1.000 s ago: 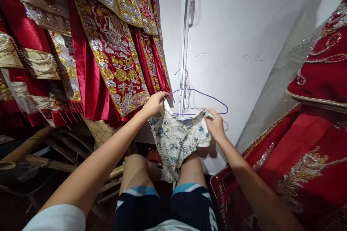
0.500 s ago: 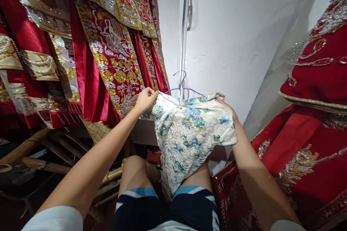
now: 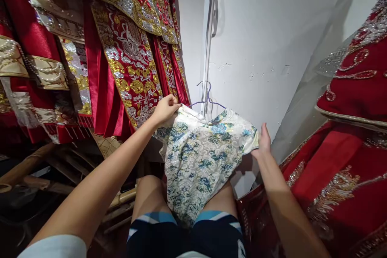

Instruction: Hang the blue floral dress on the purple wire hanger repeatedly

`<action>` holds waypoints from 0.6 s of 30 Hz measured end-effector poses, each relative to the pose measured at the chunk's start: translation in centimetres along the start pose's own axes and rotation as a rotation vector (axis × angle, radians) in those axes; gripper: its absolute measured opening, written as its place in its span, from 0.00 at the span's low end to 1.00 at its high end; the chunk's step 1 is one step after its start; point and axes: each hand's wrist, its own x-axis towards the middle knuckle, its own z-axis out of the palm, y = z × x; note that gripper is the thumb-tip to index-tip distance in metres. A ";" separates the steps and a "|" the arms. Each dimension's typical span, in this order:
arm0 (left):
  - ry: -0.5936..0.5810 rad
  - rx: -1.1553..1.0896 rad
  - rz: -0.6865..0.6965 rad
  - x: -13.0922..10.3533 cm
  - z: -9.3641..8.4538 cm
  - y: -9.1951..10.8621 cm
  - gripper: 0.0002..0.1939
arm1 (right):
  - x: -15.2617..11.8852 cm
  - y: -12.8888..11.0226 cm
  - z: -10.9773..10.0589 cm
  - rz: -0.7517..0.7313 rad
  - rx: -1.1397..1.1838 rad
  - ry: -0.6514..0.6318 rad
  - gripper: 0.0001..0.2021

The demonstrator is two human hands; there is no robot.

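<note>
A cream short-sleeved blouse (image 3: 202,157) with blue and green flowers hangs from a thin purple hanger (image 3: 208,98). My left hand (image 3: 167,109) is closed in a pinch on the blouse's left shoulder, beside the collar. At the opposite side, my right hand (image 3: 263,143) holds the sleeve's hem, its thumb raised and its fingers partly hidden behind the cloth. The sleeve is drawn out sideways between hanger and hand. The blouse's lower part narrows in folds and hangs in front of my knees.
Red garments with gold and silver embroidery (image 3: 133,60) hang close on the left. Another beaded red garment (image 3: 341,157) is on the right. Bamboo poles (image 3: 36,165) lie low at left. A metal upright (image 3: 208,28) stands against the white wall (image 3: 272,40).
My right hand has moved from the shoulder down and outward to the sleeve's hem. The right shoulder, folded before, now lies spread over the hanger. My left hand stays pinched near the collar.
</note>
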 end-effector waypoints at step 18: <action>0.068 0.458 0.513 -4.0 0.1 1.7 0.46 | -4.9 -5.5 4.4 -0.261 0.014 0.192 0.11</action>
